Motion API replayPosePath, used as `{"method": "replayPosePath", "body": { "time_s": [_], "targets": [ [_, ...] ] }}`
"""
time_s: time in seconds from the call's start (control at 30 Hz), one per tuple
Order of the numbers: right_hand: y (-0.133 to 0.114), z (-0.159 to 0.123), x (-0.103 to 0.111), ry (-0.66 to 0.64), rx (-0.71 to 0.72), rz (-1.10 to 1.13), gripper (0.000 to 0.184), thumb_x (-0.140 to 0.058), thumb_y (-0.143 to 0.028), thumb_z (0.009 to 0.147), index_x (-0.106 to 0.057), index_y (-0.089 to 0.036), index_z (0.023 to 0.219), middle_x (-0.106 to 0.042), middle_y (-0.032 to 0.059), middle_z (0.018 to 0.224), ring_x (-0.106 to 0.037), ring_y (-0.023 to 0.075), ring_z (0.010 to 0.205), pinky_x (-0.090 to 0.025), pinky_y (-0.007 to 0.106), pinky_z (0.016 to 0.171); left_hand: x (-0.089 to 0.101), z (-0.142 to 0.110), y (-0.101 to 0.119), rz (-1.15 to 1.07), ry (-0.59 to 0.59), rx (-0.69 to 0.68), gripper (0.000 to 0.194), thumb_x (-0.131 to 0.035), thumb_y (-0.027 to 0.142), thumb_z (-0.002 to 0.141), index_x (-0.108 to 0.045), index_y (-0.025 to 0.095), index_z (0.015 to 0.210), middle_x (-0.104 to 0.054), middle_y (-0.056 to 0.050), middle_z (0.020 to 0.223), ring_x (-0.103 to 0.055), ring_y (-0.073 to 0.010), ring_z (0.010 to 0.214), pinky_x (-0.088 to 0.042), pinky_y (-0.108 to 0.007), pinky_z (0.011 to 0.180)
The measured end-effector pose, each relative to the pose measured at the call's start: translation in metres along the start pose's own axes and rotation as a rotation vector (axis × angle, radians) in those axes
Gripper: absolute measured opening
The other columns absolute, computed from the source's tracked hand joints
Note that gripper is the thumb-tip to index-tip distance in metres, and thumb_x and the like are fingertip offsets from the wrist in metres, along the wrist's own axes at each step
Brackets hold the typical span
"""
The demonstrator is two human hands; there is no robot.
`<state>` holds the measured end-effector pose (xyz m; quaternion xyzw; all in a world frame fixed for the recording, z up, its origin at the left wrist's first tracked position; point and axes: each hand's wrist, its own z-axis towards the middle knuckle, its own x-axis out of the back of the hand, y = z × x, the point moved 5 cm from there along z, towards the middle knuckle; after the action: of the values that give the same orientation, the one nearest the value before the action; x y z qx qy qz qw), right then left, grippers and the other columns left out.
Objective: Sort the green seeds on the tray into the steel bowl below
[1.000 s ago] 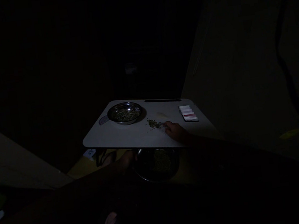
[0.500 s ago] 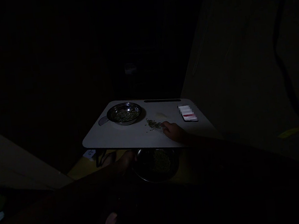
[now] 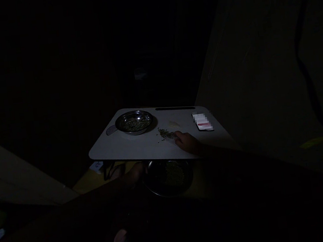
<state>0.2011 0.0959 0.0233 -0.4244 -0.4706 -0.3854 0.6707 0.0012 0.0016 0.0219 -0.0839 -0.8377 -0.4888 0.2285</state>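
Note:
The light is very dim. My right hand [image 3: 187, 142] rests on the white folding table [image 3: 135, 147], fingers curled in at the right end of a small heap of green seed-like bits [image 3: 166, 134]. Whatever lies between those fingers is too dark to make out. Beneath the table's front edge, my left hand [image 3: 136, 172] is beside the left rim of a lower metal bowl [image 3: 166, 195]. Its fingers are lost in shadow. Green bits [image 3: 175, 174] lie inside that bowl. Another steel bowl [image 3: 135, 131], holding paler bits, stands at the table's left.
A phone [image 3: 203, 122] with a lit, blurred screen lies at the table's right. A pale, thin patch [image 3: 174, 124] is behind the heap. A dark slot [image 3: 174, 108] runs along the back edge. A wall [image 3: 264, 96] with a dark cable rises on the right.
My left hand has shifted slightly left along the lower bowl's rim. My right hand stays at the heap, its fingers barely moved.

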Motion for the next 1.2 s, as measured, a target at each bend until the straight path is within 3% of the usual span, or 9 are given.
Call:
{"method": "replayPosePath", "body": {
  "time_s": [0.13, 0.33, 0.53, 0.77, 1.03, 1.2],
  "targets": [
    [-0.004, 0.001, -0.002, -0.006, 0.033, -0.004, 0.032, -0.03, -0.027, 0.076, -0.041, -0.016, 0.104, -0.058, 0.0064, 0.082, -0.053, 0.0146, 0.07, -0.034, 0.021, 0.059, 0.006, -0.006, 0.003, -0.036, 0.066, -0.001, 0.01, -0.048, 0.019, 0.054, -0.051, 0.017, 0.044, -0.051, -0.001, 0.044, -0.049, -0.0142, 0.046, -0.037, -0.024, 0.04],
    [-0.006, 0.001, -0.001, 0.004, 0.033, 0.007, 0.032, -0.031, -0.025, 0.075, -0.04, -0.017, 0.105, -0.058, 0.0061, 0.085, -0.053, 0.0141, 0.072, -0.034, 0.021, 0.06, -0.001, -0.007, 0.0, -0.102, -0.041, 0.003, 0.017, -0.045, 0.018, 0.055, -0.046, 0.018, 0.039, -0.046, 0.0, 0.04, -0.046, -0.0135, 0.041, -0.036, -0.025, 0.038],
    [-0.004, 0.001, -0.001, -0.002, 0.014, -0.003, 0.033, -0.031, -0.025, 0.075, -0.04, -0.017, 0.106, -0.058, 0.0063, 0.086, -0.053, 0.0146, 0.073, -0.034, 0.021, 0.061, 0.005, -0.011, 0.004, -0.05, 0.052, -0.045, 0.015, -0.047, 0.02, 0.055, -0.048, 0.018, 0.04, -0.051, -0.002, 0.045, -0.05, -0.0165, 0.047, -0.036, -0.026, 0.038],
    [-0.013, 0.003, 0.0, -0.014, 0.046, -0.007, 0.031, -0.031, -0.025, 0.076, -0.042, -0.016, 0.103, -0.058, 0.0066, 0.086, -0.053, 0.0148, 0.074, -0.034, 0.021, 0.061, 0.001, 0.002, -0.004, -0.058, 0.025, 0.045, 0.014, -0.049, 0.017, 0.052, -0.048, 0.018, 0.038, -0.047, -0.001, 0.038, -0.047, -0.015, 0.042, -0.036, -0.026, 0.036],
    [-0.017, -0.002, -0.001, -0.016, 0.055, 0.006, 0.032, -0.031, -0.025, 0.076, -0.041, -0.017, 0.105, -0.058, 0.0065, 0.09, -0.052, 0.0145, 0.077, -0.034, 0.022, 0.064, 0.009, -0.009, 0.001, -0.028, 0.085, -0.026, 0.007, -0.051, 0.02, 0.051, -0.052, 0.018, 0.044, -0.052, -0.002, 0.046, -0.05, -0.016, 0.045, -0.036, -0.025, 0.035],
    [-0.018, 0.0, -0.002, -0.036, 0.033, -0.004, 0.032, -0.032, -0.026, 0.076, -0.041, -0.017, 0.105, -0.057, 0.0067, 0.092, -0.052, 0.0151, 0.08, -0.034, 0.022, 0.066, -0.005, 0.017, -0.013, -0.128, -0.055, 0.013, 0.014, -0.046, 0.017, 0.052, -0.047, 0.018, 0.039, -0.047, -0.001, 0.038, -0.048, -0.015, 0.04, -0.036, -0.025, 0.035]
  ]
}}
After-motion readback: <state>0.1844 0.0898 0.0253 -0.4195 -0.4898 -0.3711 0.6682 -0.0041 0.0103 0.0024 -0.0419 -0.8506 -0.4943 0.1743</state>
